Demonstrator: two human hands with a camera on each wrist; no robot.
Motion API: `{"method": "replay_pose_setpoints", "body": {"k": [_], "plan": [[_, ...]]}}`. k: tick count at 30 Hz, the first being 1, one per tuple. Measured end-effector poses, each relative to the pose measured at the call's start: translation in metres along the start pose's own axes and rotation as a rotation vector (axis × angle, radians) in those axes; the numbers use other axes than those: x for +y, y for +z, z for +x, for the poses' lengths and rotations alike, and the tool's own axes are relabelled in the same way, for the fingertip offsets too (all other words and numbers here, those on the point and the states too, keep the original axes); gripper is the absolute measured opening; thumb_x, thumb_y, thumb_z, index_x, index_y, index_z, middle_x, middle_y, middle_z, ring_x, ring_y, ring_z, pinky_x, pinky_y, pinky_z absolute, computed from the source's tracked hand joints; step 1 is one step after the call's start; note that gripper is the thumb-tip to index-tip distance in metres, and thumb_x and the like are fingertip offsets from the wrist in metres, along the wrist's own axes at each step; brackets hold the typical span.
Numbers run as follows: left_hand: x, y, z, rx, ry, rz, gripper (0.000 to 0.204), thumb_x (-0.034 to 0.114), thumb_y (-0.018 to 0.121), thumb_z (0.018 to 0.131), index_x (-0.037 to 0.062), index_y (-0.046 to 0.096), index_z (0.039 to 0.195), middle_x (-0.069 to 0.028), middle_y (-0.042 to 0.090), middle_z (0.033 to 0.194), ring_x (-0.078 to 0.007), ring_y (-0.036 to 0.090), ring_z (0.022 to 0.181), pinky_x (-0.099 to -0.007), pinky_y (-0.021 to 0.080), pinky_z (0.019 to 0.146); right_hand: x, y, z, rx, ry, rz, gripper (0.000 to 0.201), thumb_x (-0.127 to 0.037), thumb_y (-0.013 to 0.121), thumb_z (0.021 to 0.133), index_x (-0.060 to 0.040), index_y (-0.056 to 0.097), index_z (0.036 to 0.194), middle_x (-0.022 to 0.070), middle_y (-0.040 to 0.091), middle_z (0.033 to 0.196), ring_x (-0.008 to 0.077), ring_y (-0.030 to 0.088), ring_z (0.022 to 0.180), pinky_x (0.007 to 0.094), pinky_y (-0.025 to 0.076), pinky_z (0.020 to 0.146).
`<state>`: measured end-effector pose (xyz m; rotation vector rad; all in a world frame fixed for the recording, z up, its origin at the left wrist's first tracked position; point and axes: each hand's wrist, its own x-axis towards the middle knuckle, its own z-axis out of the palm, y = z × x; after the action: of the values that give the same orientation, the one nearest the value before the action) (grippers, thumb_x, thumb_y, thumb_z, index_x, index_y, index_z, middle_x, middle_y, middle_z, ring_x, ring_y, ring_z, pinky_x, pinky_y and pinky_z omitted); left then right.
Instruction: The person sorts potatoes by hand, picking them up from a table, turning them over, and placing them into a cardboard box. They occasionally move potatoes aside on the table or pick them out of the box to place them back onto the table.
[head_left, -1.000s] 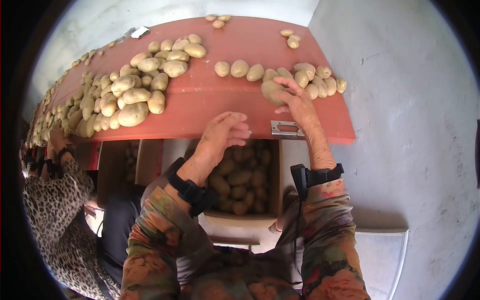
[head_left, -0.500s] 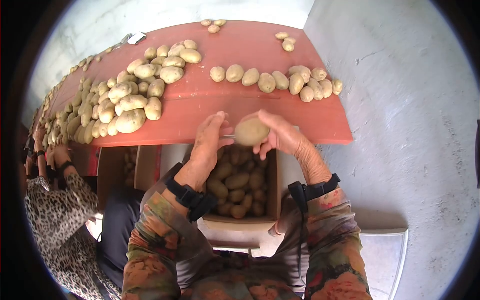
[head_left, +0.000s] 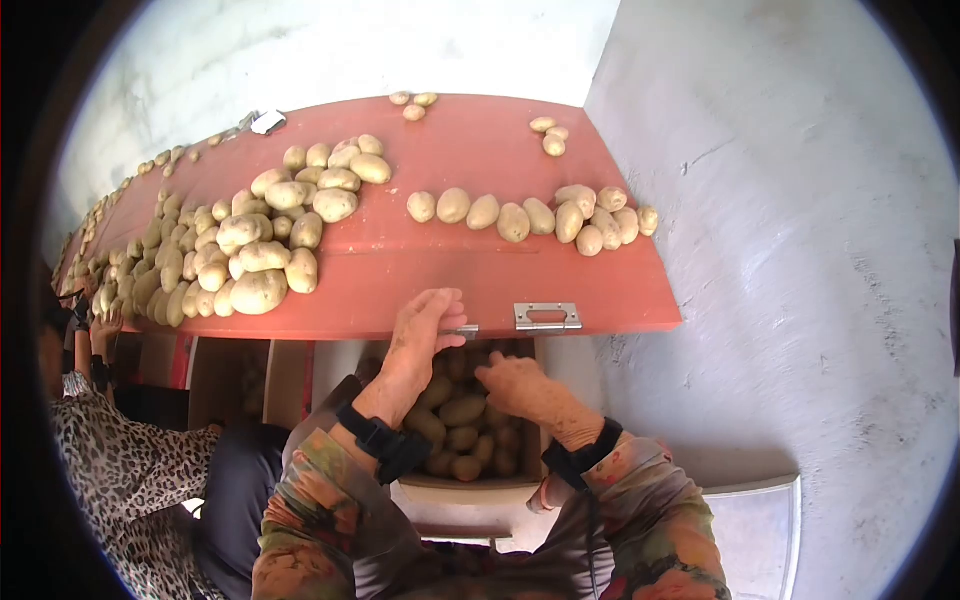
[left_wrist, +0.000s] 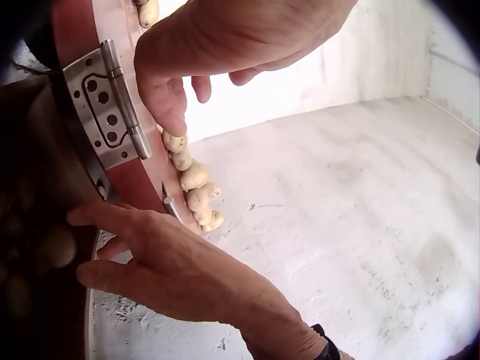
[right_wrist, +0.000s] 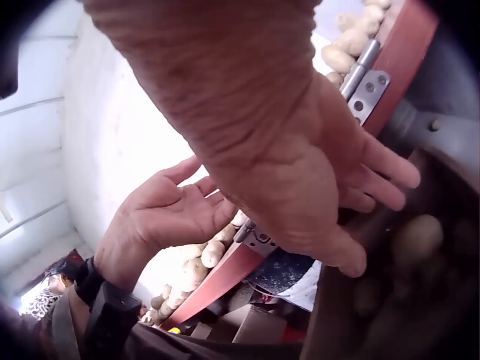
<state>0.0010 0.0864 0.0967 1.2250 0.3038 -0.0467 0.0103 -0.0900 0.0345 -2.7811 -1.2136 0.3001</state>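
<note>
My right hand (head_left: pixel 525 390) reaches down over the cardboard box (head_left: pixel 465 493) below the table edge. In the right wrist view its fingers (right_wrist: pixel 382 176) are spread and hold nothing. A pale potato (right_wrist: pixel 418 238) lies just beyond them in the dark box, among many other potatoes (head_left: pixel 462 410). My left hand (head_left: pixel 415 340) hovers at the front edge of the red table (head_left: pixel 590 290), near a metal hinge (head_left: pixel 462 331); its fingers bend loosely around nothing. The left wrist view has both hands, with the right hand (left_wrist: pixel 169 262) beside the box opening.
A row of potatoes (head_left: pixel 514 222) lies across the table's right side, and a large heap (head_left: pixel 262 256) covers the left. Another hinge (head_left: pixel 548 316) is fixed at the front edge. A grey wall (head_left: pixel 780 250) bounds the right. At left sits a person in a leopard-print top (head_left: pixel 130 480).
My right hand took a potato from the row, brought it back past the left hand, and let it go over the box. The head view has tilted upward.
</note>
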Motion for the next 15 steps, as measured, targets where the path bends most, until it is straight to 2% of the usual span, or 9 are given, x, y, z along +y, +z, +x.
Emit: {"method": "replay_pose_setpoints", "body": {"k": [3,5,8,15], "plan": [[-0.003,-0.001,0.000,-0.009,0.004,-0.016,0.036,0.033,0.050,0.095,0.0025,0.056,0.113,-0.0086,0.060,0.101,-0.0186,0.059,0.093,-0.0314,0.051,0.073,-0.005,0.001,0.002,-0.020,-0.023,-0.025,0.022,-0.011,0.055,0.078,-0.0069,0.064,0.097,0.0196,0.063,0.092,0.0333,0.065,0.087,0.0427,0.053,0.074],[-0.003,-0.001,-0.001,-0.023,0.005,-0.035,0.036,0.033,0.050,0.095,0.0027,0.056,0.113,-0.0084,0.060,0.101,-0.0186,0.060,0.092,-0.0313,0.051,0.073,-0.010,-0.011,0.004,-0.296,0.010,0.079,0.029,-0.016,0.060,0.077,-0.0056,0.060,0.104,0.0179,0.061,0.101,0.0340,0.061,0.098,0.0448,0.049,0.082],[0.000,0.000,0.000,-0.019,-0.001,-0.036,0.035,0.032,0.050,0.094,0.0033,0.057,0.112,-0.0082,0.060,0.101,-0.0187,0.060,0.092,-0.0316,0.051,0.072,-0.010,-0.023,0.004,-0.322,-0.032,0.120,0.030,-0.018,0.061,0.079,-0.0053,0.060,0.106,0.0175,0.062,0.103,0.0345,0.060,0.100,0.0452,0.048,0.086],[0.010,-0.003,0.008,0.030,0.003,-0.080,0.032,0.031,0.051,0.093,0.0032,0.058,0.109,-0.0073,0.062,0.096,-0.0175,0.062,0.086,-0.0306,0.052,0.069,-0.011,-0.034,0.008,-0.326,-0.002,0.137,0.032,-0.022,0.061,0.081,-0.0055,0.058,0.108,0.0172,0.063,0.101,0.0347,0.060,0.100,0.0450,0.047,0.086]]}}
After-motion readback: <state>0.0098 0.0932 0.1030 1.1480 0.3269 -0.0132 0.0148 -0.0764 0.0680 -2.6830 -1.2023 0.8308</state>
